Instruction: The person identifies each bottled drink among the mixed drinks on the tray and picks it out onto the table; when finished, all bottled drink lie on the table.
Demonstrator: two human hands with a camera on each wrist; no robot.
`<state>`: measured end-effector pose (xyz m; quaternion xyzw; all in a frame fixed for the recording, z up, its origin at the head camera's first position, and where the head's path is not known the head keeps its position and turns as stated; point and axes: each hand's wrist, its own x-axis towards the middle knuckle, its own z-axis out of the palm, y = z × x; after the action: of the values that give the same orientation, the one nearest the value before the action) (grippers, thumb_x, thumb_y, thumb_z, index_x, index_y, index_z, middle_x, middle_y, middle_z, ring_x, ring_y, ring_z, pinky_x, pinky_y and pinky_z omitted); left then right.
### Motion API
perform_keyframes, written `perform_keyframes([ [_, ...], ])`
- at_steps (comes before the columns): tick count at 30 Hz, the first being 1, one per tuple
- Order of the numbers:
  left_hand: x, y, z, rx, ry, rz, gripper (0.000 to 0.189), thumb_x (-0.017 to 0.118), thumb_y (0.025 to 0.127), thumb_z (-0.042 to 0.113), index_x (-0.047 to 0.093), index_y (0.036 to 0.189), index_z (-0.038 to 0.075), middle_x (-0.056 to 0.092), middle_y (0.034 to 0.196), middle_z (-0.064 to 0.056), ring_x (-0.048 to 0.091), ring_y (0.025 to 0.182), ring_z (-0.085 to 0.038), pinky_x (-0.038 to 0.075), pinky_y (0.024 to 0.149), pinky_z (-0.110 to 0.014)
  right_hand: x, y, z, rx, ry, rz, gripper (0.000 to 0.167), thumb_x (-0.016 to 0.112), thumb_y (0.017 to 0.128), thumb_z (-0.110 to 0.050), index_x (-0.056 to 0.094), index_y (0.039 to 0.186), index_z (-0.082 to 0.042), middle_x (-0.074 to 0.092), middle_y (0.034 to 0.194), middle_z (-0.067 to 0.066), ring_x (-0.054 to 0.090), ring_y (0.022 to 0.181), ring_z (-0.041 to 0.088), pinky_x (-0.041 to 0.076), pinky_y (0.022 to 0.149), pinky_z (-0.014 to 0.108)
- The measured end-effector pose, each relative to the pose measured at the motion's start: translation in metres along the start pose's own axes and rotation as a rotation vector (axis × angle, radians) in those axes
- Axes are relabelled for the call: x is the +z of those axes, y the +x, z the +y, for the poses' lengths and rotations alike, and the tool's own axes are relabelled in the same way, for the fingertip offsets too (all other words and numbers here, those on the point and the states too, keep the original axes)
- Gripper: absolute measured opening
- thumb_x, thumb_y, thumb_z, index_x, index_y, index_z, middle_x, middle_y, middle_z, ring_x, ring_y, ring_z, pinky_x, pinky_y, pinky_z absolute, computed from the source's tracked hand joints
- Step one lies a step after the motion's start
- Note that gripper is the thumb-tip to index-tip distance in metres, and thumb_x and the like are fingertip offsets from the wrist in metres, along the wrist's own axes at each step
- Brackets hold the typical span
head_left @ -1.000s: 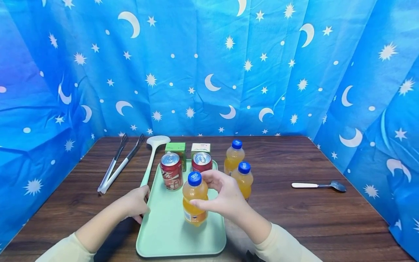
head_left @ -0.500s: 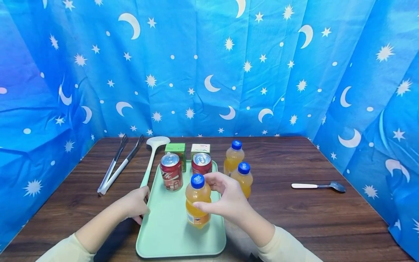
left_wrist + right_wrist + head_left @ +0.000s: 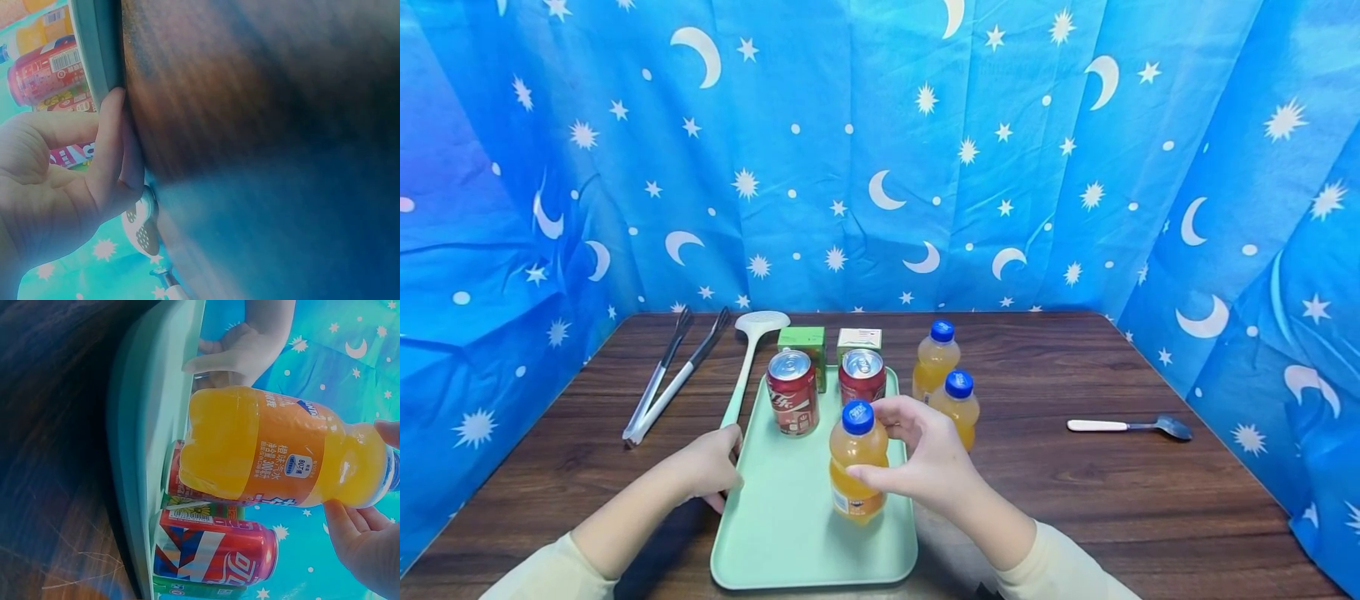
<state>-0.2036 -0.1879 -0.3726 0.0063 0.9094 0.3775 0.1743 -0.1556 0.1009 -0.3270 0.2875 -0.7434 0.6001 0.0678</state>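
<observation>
My right hand (image 3: 928,454) holds an orange soda bottle (image 3: 856,487) with a blue cap, thumb and fingers around its upper part. Nearly upright, the bottle is over the front half of a pale green tray (image 3: 797,550); whether its base touches the tray is unclear. In the right wrist view the bottle (image 3: 287,450) shows its orange label. My left hand (image 3: 703,467) grips the tray's left edge, and the left wrist view shows its fingers (image 3: 112,137) against the rim. Two red soda cans (image 3: 792,396) (image 3: 862,379) stand on the tray, the right one partly hidden.
Green cartons (image 3: 802,342) (image 3: 860,337) stand behind the cans. Two more orange soda bottles (image 3: 937,367) (image 3: 958,408) are right of the tray. A skimmer (image 3: 751,342) and tongs (image 3: 673,387) lie to the left, a spoon (image 3: 1131,426) far right.
My right hand has shifted the held bottle a little to the right and toward me over the tray. The left hand stays at the tray's edge.
</observation>
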Motion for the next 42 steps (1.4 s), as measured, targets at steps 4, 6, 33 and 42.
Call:
perform_keyframes([
  [4,0.0,0.001,-0.001,0.0,0.011,-0.001,0.034,0.056,0.065,-0.017,0.04,0.091,-0.003,0.048,0.077,-0.018,0.06,0.054,-0.025,0.056,0.044,-0.036,-0.001,-0.002,0.001,0.005,0.002,0.001,0.047,0.081,0.071,-0.011,0.058,0.112,-0.008,0.064,0.106,0.001,0.061,0.099,0.017,0.052,0.087,0.032],
  [6,0.0,0.001,-0.001,0.002,0.014,0.0,0.034,0.056,0.065,-0.017,0.04,0.092,-0.003,0.048,0.077,-0.018,0.06,0.054,-0.025,0.055,0.044,-0.036,-0.001,-0.002,0.006,0.001,0.002,0.003,0.047,0.081,0.071,-0.013,0.058,0.113,-0.01,0.064,0.106,-0.001,0.062,0.099,0.017,0.053,0.087,0.032],
  [33,-0.001,0.0,-0.003,0.019,0.013,0.003,0.033,0.055,0.065,-0.017,0.04,0.09,-0.003,0.048,0.076,-0.018,0.058,0.054,-0.025,0.055,0.043,-0.036,-0.017,-0.011,0.008,0.007,-0.052,0.054,0.05,0.083,0.068,-0.012,0.059,0.111,-0.007,0.065,0.105,0.002,0.063,0.098,0.016,0.052,0.087,0.033],
  [42,-0.002,-0.001,0.0,0.013,-0.002,-0.014,0.033,0.055,0.067,-0.017,0.04,0.092,-0.003,0.047,0.078,-0.018,0.059,0.056,-0.025,0.056,0.044,-0.037,-0.025,-0.017,0.01,0.053,-0.074,0.069,0.048,0.083,0.069,-0.012,0.059,0.111,-0.009,0.064,0.105,0.001,0.063,0.097,0.016,0.053,0.086,0.035],
])
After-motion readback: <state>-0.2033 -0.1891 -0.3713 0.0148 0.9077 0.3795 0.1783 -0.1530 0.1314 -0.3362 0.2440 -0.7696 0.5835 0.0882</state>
